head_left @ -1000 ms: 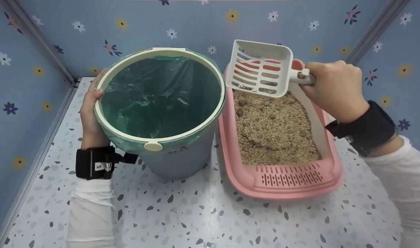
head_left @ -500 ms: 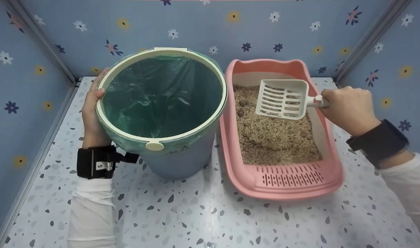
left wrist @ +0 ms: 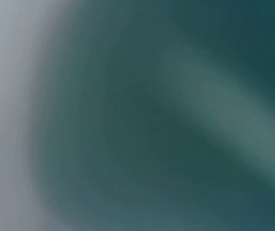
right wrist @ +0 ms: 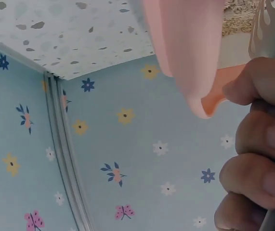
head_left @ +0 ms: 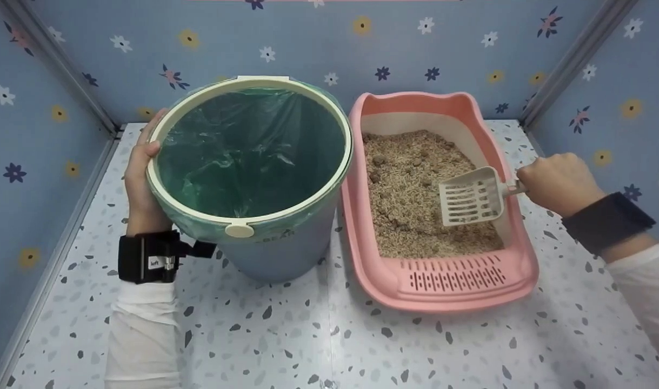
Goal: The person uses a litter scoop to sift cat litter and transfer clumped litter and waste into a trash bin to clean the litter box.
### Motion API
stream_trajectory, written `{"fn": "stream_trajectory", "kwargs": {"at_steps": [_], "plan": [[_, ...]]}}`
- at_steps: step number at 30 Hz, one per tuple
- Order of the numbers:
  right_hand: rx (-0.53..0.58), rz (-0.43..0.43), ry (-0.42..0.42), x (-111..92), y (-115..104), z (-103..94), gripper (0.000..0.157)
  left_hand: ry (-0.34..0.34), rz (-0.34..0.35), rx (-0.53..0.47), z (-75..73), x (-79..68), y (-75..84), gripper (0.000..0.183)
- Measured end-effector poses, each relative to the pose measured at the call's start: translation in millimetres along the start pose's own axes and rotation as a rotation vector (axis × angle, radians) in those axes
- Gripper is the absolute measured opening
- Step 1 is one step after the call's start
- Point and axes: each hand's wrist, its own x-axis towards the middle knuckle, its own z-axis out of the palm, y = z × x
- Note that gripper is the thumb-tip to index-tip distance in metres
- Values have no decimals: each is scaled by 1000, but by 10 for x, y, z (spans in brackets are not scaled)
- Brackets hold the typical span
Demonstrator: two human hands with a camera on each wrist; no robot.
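My left hand (head_left: 141,181) holds the side of a blue-grey trash can (head_left: 286,256), thumb hooked over its cream rim and fingers along the outside. A green plastic bag (head_left: 243,156) lines the can. Curled around the handle of a slotted white litter scoop (head_left: 472,199), my right hand (head_left: 559,178) is beyond the right rim of a pink litter box (head_left: 356,232). The scoop's head tilts over the right part of the pellet litter (head_left: 410,200), where darker clumps show. In the right wrist view, curled fingers (right wrist: 257,175) wrap the handle. The left wrist view is blurred green.
The can and the litter box stand side by side on a speckled white floor (head_left: 264,335). A flowered blue wall (head_left: 307,38) rises close behind them, with more wall panels at left and right. The box's front edge has a slotted ledge (head_left: 459,297).
My right hand has brought the scoop from above the back of the litter box down and rightward over the litter, turning its head. The left hand and the can have stayed put.
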Motion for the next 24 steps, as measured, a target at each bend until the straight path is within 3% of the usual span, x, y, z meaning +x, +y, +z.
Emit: {"fn": "stream_trajectory", "kwargs": {"at_steps": [8,16,24], "plan": [[-76,-58,-3,-22,-3,83,38,6,28,63,2,28,-17,54],[-179,-64,-54,-10,-112,169,36,34,10,48,4,44,-22,53],[-82,-78,-51,66,-225,245,36,20,-3,9,-17,9,-8,51]]}}
